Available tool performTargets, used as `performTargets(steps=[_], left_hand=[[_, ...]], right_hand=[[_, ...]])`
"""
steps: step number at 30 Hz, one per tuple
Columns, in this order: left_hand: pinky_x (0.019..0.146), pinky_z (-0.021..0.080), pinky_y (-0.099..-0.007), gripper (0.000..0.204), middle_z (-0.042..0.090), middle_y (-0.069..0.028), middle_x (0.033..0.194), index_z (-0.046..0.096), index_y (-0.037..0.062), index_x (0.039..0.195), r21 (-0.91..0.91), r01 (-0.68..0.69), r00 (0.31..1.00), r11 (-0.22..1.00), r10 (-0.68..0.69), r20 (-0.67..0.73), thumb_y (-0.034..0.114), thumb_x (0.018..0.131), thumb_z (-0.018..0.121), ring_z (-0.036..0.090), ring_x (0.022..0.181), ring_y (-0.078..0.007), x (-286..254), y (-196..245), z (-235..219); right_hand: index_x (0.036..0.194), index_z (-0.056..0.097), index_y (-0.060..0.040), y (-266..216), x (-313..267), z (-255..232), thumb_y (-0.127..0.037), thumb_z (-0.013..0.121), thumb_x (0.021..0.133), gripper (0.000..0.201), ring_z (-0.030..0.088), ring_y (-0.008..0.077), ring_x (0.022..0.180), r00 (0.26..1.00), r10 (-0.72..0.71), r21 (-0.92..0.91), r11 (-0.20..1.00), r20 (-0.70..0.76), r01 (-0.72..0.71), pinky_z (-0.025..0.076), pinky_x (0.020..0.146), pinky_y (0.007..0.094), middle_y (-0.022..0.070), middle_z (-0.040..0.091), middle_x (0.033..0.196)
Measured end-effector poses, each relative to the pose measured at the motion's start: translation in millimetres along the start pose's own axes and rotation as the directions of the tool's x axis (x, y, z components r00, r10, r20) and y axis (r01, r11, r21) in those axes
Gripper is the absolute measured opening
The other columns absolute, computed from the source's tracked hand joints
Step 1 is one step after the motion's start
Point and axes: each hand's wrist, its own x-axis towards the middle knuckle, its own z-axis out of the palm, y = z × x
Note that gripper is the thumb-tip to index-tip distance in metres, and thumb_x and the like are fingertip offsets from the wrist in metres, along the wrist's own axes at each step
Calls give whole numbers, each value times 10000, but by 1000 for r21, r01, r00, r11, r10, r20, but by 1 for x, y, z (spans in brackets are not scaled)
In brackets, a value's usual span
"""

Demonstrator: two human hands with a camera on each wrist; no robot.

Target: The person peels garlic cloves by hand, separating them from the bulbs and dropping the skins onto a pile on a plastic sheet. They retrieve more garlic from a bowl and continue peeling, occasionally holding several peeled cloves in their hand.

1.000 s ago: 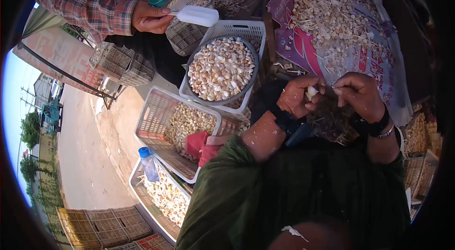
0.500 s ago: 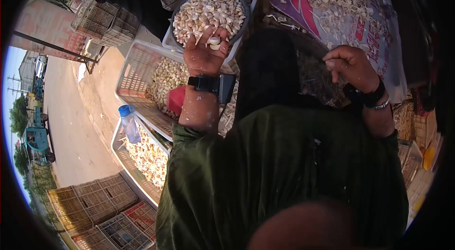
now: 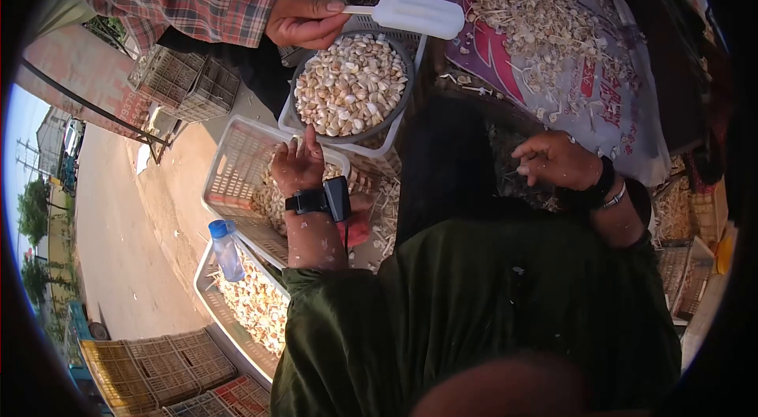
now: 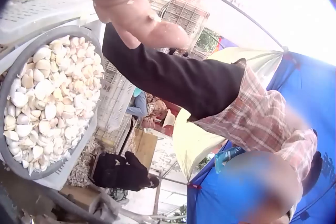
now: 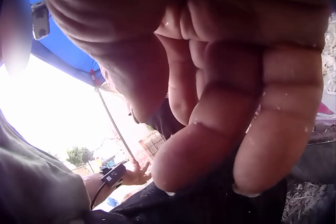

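Palm up and with nothing in it, my left hand (image 3: 298,168) is just below the near rim of a round grey basin (image 3: 410,85). Peeled garlic cloves (image 3: 351,89) heap up in this basin; the left wrist view shows the same cloves (image 4: 52,98) beside my left fingers (image 4: 149,29), which have small flecks on them. My right hand (image 3: 559,160) hangs over my lap, fingers loosely bent. In the right wrist view, nothing shows between its fingers (image 5: 210,134), and small pale flecks stick to the skin.
Across from me, another person's hand (image 3: 312,18) holds a white scoop (image 3: 418,14) beyond the basin. A printed sack (image 3: 592,93) bears garlic skins and stalks (image 3: 545,30). White crates (image 3: 229,156) stand on the left, with a blue-capped bottle (image 3: 227,251) on one.
My left hand reached from my lap to the basin with cloves, then drew back without them. My right hand stayed over my lap. The other person's scoop has swung right, over the basin's far side.
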Motion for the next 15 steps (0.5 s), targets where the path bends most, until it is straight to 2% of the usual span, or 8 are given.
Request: performTargets(steps=[5,7,8,9,10,11,13,15], left_hand=[[642,463,-269,210,641,-92,927,610,6,1059,420,58,825,906,-280,491,142,925,523,614,894,-217,-77,-64,67],[694,480,-296,176,620,-120,1034,627,13,1047,537,-551,771,638,144,620,59,884,578,594,890,-200,-117,-81,99],[694,480,-296,176,620,-120,1034,627,13,1047,535,-554,767,638,142,625,59,884,578,594,890,-200,-127,-81,108],[756,484,-310,189,599,-130,1093,634,14,1051,384,-900,435,206,353,829,14,869,584,590,939,-202,-135,-80,115],[818,487,-324,213,578,-139,1152,642,15,1055,116,-948,5,-297,349,937,-31,853,590,586,988,-204,-142,-81,123],[818,487,-324,213,578,-139,1152,642,15,1055,106,-950,-2,-295,343,939,-31,853,590,586,988,-204,-151,-79,134],[957,441,-383,321,514,-181,1289,643,42,1122,-44,-848,-222,-528,280,934,-48,815,622,550,1145,-276,-163,-76,155],[997,393,-431,360,482,-191,1329,651,75,1127,-88,-762,-255,-642,172,951,-19,780,632,495,1210,-326,-160,-71,175]], right_hand=[[1086,615,51,1,-2,5,-181,631,901,297,684,151,731,1000,-26,-72,997,5,26,519,663,295,127,689,834],[1085,614,52,-2,-6,6,-178,627,901,295,685,154,735,1000,-19,-78,997,-3,18,521,666,298,130,690,845],[1084,613,52,-3,-8,6,-175,623,902,292,686,157,739,1000,-6,-83,997,5,7,522,668,301,133,690,856],[1084,613,52,-2,-10,5,-175,623,902,292,686,157,739,1000,-11,-83,997,-2,11,522,668,301,133,690,856],[1083,612,54,-1,-13,5,-173,624,899,292,686,161,743,1000,1,-65,998,-7,-2,524,670,305,137,690,864],[1081,611,56,0,-15,5,-170,624,896,293,687,165,748,1000,11,-46,999,-14,-12,526,673,308,140,691,872],[1083,610,58,2,-19,5,-169,625,894,297,688,169,755,1000,-18,-69,997,-7,17,528,677,310,144,690,873],[1085,609,61,4,-20,6,-169,626,891,300,690,173,762,999,-50,-101,994,6,50,531,680,312,148,690,873]])
